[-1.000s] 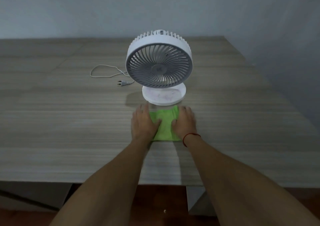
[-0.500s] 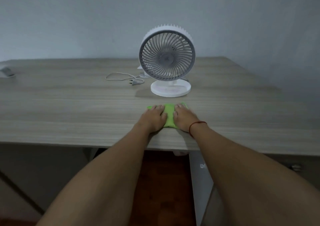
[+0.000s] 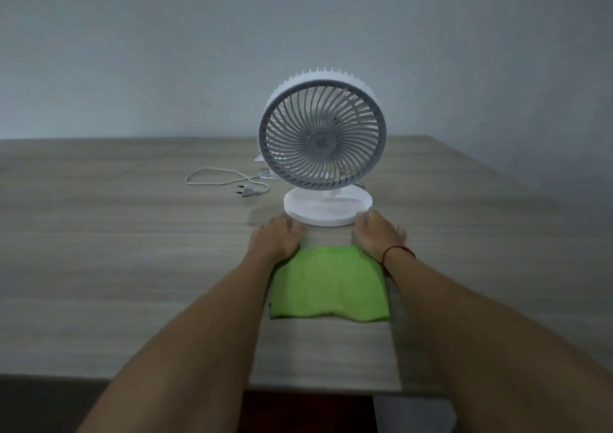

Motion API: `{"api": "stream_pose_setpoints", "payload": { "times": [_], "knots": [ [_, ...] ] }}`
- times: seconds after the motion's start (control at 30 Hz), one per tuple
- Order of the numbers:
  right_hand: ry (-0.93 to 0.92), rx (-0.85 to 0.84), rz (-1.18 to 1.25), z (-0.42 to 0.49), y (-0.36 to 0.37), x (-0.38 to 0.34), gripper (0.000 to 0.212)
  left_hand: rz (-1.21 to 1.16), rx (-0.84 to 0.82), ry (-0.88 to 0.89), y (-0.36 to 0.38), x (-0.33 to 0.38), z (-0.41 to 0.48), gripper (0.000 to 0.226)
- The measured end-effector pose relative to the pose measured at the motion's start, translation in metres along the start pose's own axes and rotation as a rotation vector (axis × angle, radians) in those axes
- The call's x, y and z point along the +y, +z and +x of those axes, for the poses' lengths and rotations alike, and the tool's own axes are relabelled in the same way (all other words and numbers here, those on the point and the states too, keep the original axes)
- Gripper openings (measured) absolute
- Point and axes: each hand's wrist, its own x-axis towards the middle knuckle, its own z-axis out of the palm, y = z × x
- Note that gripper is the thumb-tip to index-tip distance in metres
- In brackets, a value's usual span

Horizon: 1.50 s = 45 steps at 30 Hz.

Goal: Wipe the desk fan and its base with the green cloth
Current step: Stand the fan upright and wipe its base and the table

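With the green cloth (image 3: 330, 286) lying flat on the desk (image 3: 99, 266) before the fan (image 3: 321, 134), both the left hand (image 3: 275, 238) and right hand (image 3: 376, 235) rest open and empty near the base (image 3: 328, 208), so wiping appears not yet started.

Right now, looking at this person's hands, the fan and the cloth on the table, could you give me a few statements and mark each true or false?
1. The bright green cloth lies flat on the wooden table. True.
2. The round white desk fan lies tipped on its side. False: it stands upright on its round white base.
3. The white power plug lies loose on the table. True.
4. The left hand holds the cloth in the air. False: it sits at the cloth's far left corner, on the table.
5. The right hand wears a red wrist string. True.
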Motion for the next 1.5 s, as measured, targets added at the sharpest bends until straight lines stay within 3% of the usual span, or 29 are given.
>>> {"api": "stream_pose_setpoints", "payload": {
  "times": [0.27,0.57,1.17,1.23,1.5],
  "knots": [
    [0.06,0.061,0.028,0.072,0.009,0.002,0.041,-0.054,0.011,0.025,-0.001,-0.008,0.077,0.047],
    [0.03,0.05,-0.035,0.076,0.011,0.004,0.039,-0.075,-0.043,0.089,-0.007,-0.007,0.086,0.046],
    [0.064,-0.027,0.039,-0.002,-0.013,0.008,0.043,0.023,-0.005,-0.007,-0.005,-0.004,-0.01,0.05],
    [0.054,-0.048,0.045,-0.053,-0.032,0.013,0.043,0.032,0.003,-0.015,-0.018,0.001,-0.069,0.052],
    [0.039,-0.046,0.079,-0.069,-0.032,0.018,0.043,0.031,0.011,-0.034,-0.013,0.002,-0.089,0.053]
  ]
}}
